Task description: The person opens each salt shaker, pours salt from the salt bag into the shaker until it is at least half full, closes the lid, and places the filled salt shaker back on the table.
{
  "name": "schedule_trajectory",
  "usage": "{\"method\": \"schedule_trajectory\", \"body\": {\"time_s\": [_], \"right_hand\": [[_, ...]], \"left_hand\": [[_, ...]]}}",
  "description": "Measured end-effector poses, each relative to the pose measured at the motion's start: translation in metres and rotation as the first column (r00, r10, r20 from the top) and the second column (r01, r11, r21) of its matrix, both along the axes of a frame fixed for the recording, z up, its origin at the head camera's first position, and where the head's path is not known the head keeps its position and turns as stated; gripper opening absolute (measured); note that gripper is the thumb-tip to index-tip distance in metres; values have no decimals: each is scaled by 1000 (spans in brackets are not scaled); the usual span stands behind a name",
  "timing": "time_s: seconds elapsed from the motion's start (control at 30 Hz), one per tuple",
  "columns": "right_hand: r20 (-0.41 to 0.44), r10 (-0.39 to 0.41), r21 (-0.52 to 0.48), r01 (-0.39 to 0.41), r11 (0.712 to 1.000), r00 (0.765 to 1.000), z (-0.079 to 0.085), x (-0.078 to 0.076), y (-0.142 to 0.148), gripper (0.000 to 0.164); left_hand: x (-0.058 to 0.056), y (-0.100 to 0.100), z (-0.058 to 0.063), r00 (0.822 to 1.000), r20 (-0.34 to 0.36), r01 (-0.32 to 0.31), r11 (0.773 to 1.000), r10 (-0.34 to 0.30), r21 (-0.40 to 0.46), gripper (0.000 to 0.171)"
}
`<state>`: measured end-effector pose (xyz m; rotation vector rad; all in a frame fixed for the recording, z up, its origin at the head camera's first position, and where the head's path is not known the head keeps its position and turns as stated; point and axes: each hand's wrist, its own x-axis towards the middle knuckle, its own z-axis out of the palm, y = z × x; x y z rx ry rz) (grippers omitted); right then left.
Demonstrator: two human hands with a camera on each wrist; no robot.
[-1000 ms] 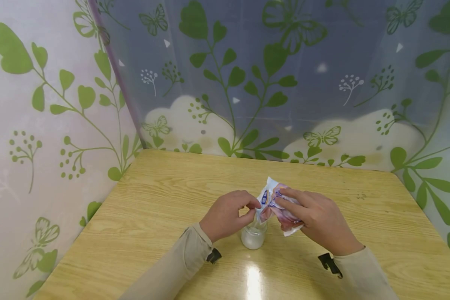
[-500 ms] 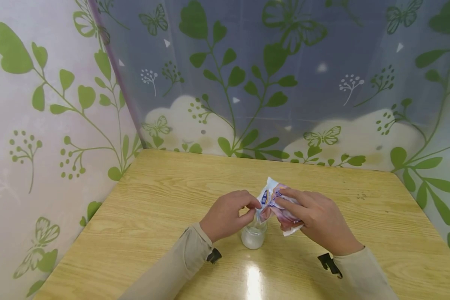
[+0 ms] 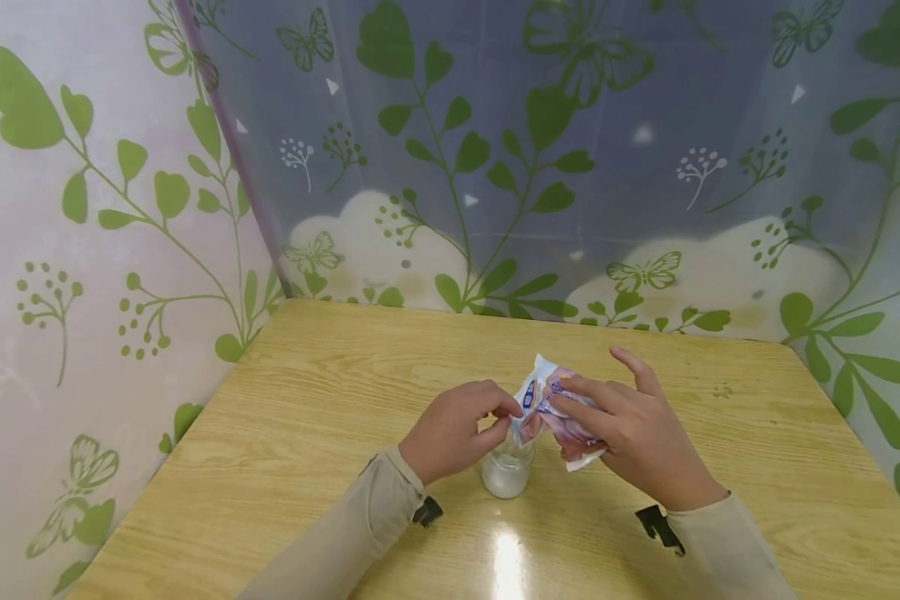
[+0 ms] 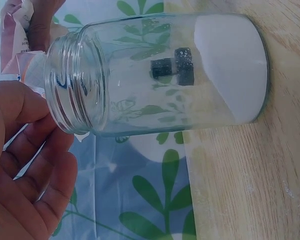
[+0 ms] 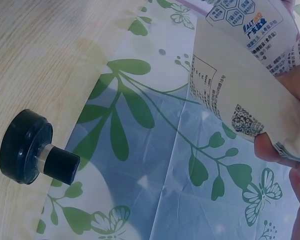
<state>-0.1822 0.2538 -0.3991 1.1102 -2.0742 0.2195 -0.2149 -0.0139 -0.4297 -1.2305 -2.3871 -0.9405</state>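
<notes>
A printed white-and-pink salt bag (image 3: 570, 417) is tilted over the mouth of a glass jar (image 3: 506, 477). White salt (image 4: 232, 70) lies in the bottom of the jar, its surface sloping in the left wrist view. My left hand (image 3: 457, 429) pinches the bag's open corner beside the jar's threaded rim. My right hand (image 3: 641, 433) grips the bag's body from the right, one far-side finger raised off it. In the right wrist view, the thumb (image 5: 270, 150) presses the bag's printed back. The bag's spout is partly hidden by the left fingers.
A black stopper-like lid (image 5: 27, 147) with a narrower stem stands on the wooden table (image 3: 375, 358), hidden in the head view. Pale specks (image 4: 290, 190) dot the tabletop near the jar. A leaf-patterned curtain (image 3: 450, 167) borders the table's back and sides.
One far-side finger of my right hand has lifted off the bag and now points up. Both hands, the bag and the jar otherwise hold their places.
</notes>
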Motion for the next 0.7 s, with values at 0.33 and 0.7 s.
{"method": "schedule_trajectory", "body": {"time_s": [0.33,0.7], "right_hand": [[75,-58,76,52,996,996,0,2,4,52],[23,-40,45,39,998,999,-2,0,2,57]], "left_hand": [[0,0,0,1000,-5,-6,1000,6,-11,13],[0,0,0,1000,-5,-3,1000,3,-8,13]]}}
